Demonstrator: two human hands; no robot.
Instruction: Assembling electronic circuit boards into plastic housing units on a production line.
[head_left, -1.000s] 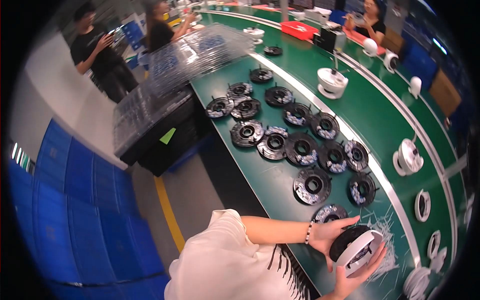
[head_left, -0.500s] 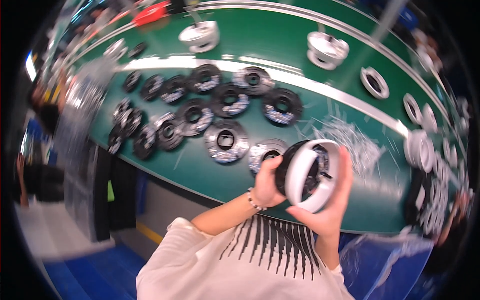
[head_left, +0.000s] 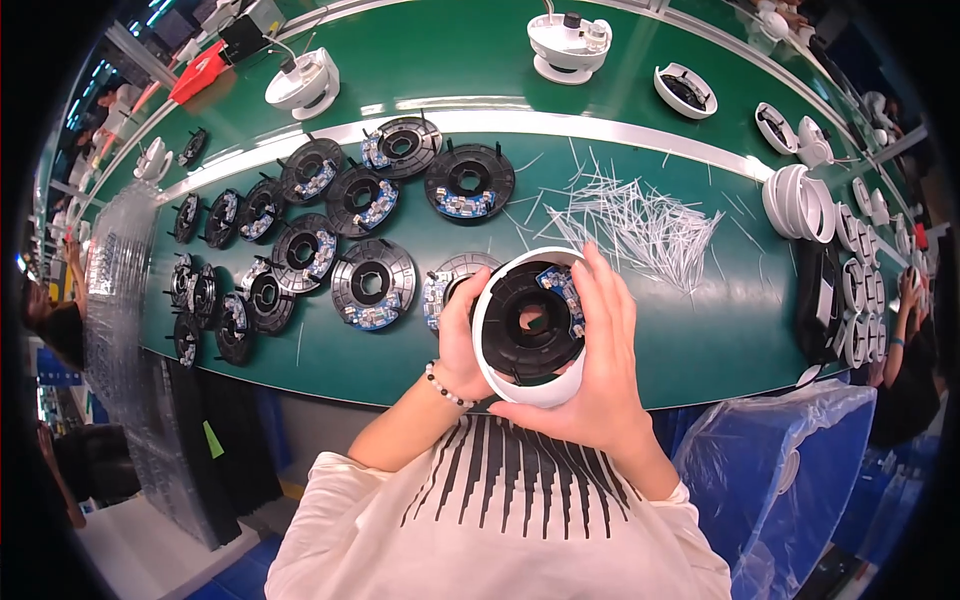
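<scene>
Both of my hands hold up a round white ring-shaped housing [head_left: 540, 391] above the near edge of the green table. Inside it sits a black plastic disc [head_left: 508, 335] with a hole in its middle and a blue circuit board [head_left: 562, 288] along one side. My left hand [head_left: 461, 338] is closed round the housing's left side, its fingers partly hidden behind. On the right side, my right hand [head_left: 612, 375] grips it with fingers stretched along the wall and thumb below. Another black disc [head_left: 438, 287] lies on the table, partly covered by my left hand.
Several black discs with circuit boards [head_left: 372, 288] lie on the table to the left. A loose pile of thin white strips [head_left: 650, 232] lies beyond my right hand. White rings [head_left: 800, 203] are stacked at right. White assemblies [head_left: 568, 48] stand along the far strip. A plastic-covered blue bin [head_left: 770, 490] stands near right.
The housing has turned from edge-on so that its open face with the black disc now shows. Both hands have shifted left in the picture with it, and the view has swung right.
</scene>
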